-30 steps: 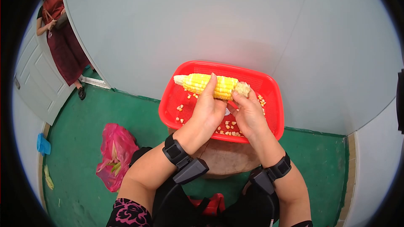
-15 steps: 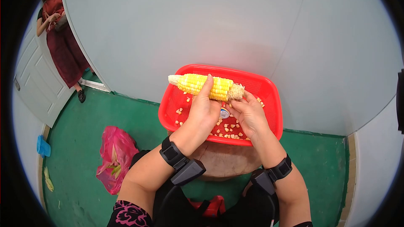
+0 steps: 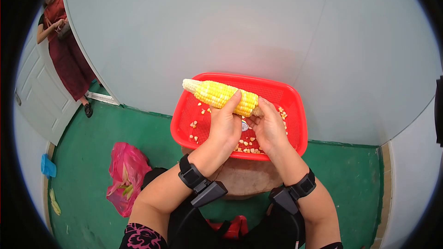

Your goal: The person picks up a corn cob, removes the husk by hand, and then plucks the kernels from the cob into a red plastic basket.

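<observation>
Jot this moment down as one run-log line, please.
left hand: holding corn cob around middle | right hand: at cob's right end | red basket: below cob, loose kernels inside | pink bag: on green floor

The corn cob (image 3: 214, 96) has tilted more steeply, and the right hand (image 3: 271, 130) now covers more of its stub end.

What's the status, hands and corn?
Left hand holding corn mid-length; right hand on its thicker end. Corn above red basket. Nothing seen in the way.
</observation>
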{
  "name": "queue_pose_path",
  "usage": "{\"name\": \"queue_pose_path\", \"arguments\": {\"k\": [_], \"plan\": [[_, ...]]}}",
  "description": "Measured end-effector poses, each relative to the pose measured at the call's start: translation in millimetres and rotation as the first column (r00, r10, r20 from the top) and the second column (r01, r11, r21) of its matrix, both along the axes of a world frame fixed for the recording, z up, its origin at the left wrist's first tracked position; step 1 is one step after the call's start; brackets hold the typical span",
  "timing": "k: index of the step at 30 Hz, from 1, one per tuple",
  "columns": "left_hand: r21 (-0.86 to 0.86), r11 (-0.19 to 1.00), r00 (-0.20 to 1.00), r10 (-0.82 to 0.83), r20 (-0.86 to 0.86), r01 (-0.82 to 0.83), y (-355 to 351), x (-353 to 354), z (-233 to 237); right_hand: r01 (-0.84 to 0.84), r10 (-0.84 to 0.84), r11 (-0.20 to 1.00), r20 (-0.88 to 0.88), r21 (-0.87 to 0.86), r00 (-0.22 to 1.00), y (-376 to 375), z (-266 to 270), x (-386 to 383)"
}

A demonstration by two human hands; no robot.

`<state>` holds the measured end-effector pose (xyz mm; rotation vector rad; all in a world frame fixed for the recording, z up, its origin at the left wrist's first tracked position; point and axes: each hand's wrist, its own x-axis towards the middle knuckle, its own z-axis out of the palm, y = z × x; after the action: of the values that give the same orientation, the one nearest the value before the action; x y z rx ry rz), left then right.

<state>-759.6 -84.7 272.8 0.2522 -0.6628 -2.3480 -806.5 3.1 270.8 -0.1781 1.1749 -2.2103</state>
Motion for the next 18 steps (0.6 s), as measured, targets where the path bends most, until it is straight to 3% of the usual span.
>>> {"name": "queue_pose_path", "arguments": {"k": [4, 7, 10, 13, 18], "plan": [[-0.047, 0.999, 1.0, 0.008, 0.006, -0.007, -1, 0, -1, -0.031, 0.042, 0.988, 0.067, -0.154, 0.997, 1, -1, -1], [-0.053, 0.998, 0.999, -0.04, 0.015, 0.041, -3, 2, -1, -0.021, 0.03, 0.984, 0.049, -0.177, 0.998, 1, 3, 1], [-0.027, 0.997, 0.989, -0.074, 0.13, 0.078, 4, 10, 11, -0.043, 0.049, 0.985, 0.029, -0.167, 0.998, 5, 1, -5], [-0.096, 0.987, 0.987, -0.115, 0.114, 0.126, 4, 11, 8, -0.017, 0.021, 0.994, 0.036, -0.11, 0.999, 10, 9, -4], [-0.041, 0.979, 0.971, -0.195, 0.139, 0.202, 1, 12, 5, -0.019, 0.018, 0.995, -0.007, -0.099, 1.0, 11, 11, -5]]}}
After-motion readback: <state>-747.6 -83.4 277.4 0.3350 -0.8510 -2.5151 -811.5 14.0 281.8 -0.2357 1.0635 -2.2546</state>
